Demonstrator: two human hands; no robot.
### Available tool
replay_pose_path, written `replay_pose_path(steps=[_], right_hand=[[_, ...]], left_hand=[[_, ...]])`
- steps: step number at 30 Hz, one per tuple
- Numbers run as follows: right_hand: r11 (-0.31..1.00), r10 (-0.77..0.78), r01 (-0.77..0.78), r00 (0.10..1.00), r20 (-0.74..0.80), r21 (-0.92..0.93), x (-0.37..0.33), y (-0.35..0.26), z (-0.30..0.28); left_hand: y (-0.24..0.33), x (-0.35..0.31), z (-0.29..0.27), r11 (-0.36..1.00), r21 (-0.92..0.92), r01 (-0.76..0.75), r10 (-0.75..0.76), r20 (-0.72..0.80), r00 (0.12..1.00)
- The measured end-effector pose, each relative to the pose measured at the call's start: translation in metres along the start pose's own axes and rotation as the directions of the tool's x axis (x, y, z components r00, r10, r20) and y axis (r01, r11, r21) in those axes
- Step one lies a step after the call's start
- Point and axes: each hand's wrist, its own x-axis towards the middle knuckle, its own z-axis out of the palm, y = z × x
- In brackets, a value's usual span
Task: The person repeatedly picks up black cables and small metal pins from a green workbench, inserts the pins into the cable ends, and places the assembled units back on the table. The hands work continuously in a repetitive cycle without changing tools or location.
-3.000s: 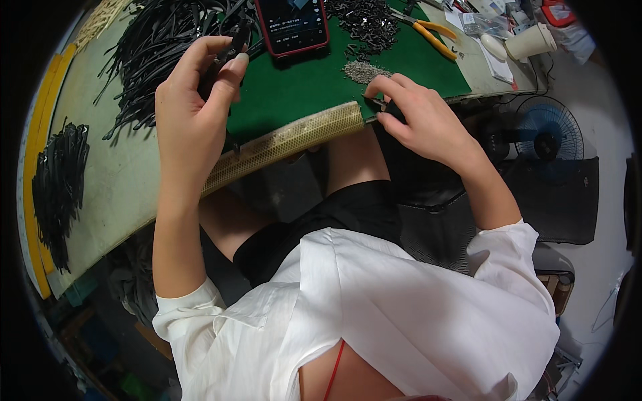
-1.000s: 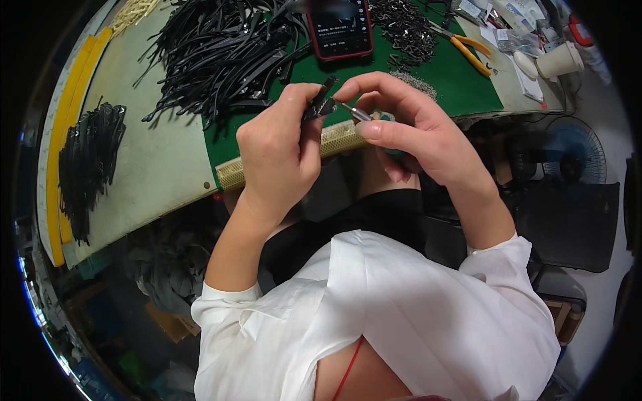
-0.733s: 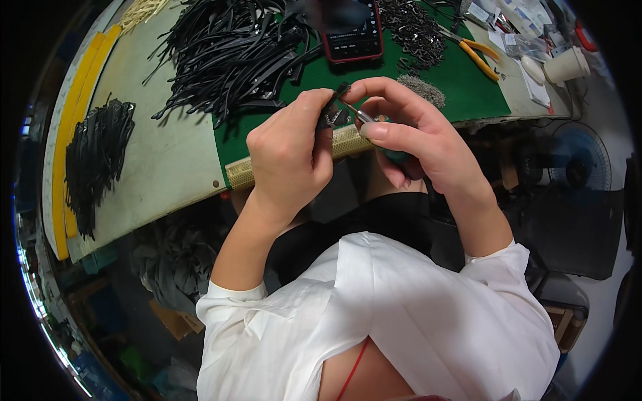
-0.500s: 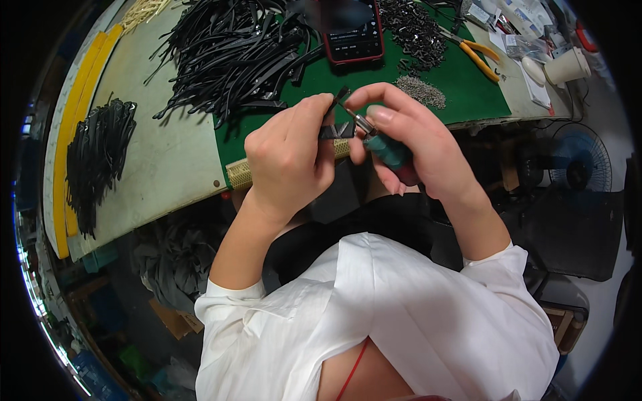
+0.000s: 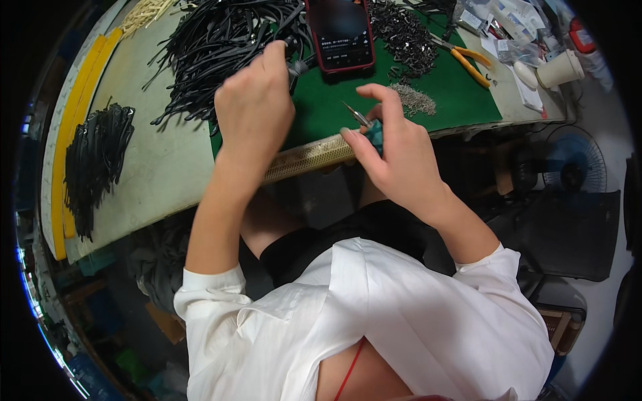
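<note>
My left hand (image 5: 255, 107) is raised at the near right edge of a pile of black straps (image 5: 214, 53). Its fingers are pinched, with a short black strap end (image 5: 298, 67) showing beside the fingertips. Lower and to the right, my right hand (image 5: 401, 150) is closed around the teal handle of an awl-like tool (image 5: 374, 136). The thin metal tip of that tool points up and left, touching nothing. Most of the handle is hidden in the palm.
A phone (image 5: 341, 63) lies on the green mat (image 5: 461, 103). Right of it are a heap of small black parts (image 5: 404, 40), small metal pieces (image 5: 416, 100) and orange-handled pliers (image 5: 471, 65). Bundled black straps (image 5: 100, 160) lie left, beside a yellow strip (image 5: 75, 127). A white cup (image 5: 560, 69) stands right.
My left hand has moved up and left, away from the tool, toward the strap pile. The right hand has shifted slightly left and turned, the tool still in it.
</note>
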Motion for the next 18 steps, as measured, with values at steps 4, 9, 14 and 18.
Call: replay_pose_path(steps=[4, 9, 14, 18], right_hand=[[0.999, 0.049, -0.049, 0.999, 0.016, 0.000, -0.010, 0.018, -0.011], [0.992, 0.111, -0.114, 0.993, -0.042, -0.059, -0.017, 0.037, -0.036], [0.968, 0.025, -0.001, 0.995, 0.093, -0.251, -0.008, 0.059, -0.068], [0.936, 0.091, 0.030, 0.941, 0.325, -0.351, -0.001, 0.056, -0.081]], left_hand=[[-0.026, 0.025, 0.036, 0.995, 0.032, -0.092, 0.089, 0.078, 0.993], [-0.021, 0.037, 0.046, 0.998, -0.006, 0.060, -0.055, 0.344, 0.937], [-0.034, 0.044, 0.027, 0.958, -0.103, 0.269, -0.209, 0.394, 0.895], [-0.060, 0.048, 0.008, 0.916, -0.230, 0.329, -0.225, 0.384, 0.896]])
